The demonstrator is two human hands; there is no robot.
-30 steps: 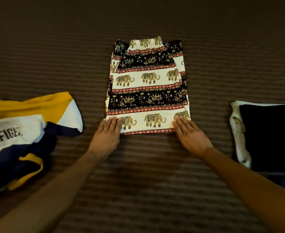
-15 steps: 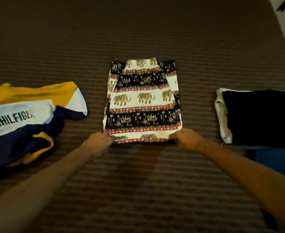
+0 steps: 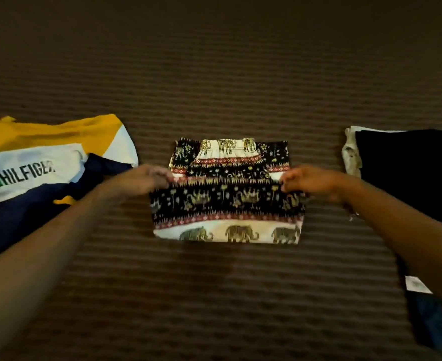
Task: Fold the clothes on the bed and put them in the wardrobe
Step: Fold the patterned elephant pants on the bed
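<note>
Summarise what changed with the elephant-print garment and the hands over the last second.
Both hands, left hand and right hand, went from lying flat on the near hem of the elephant-print garment to pinching its corners, then carried that edge away from the person, over the garment toward the waistband, roughly halving it. The yellow, white and navy top and the dark folded pile stayed put on the bed.

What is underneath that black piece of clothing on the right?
Under the black garment a white garment pokes out along its left edge; the rest is covered. Blue fabric shows nearer the camera.
</note>
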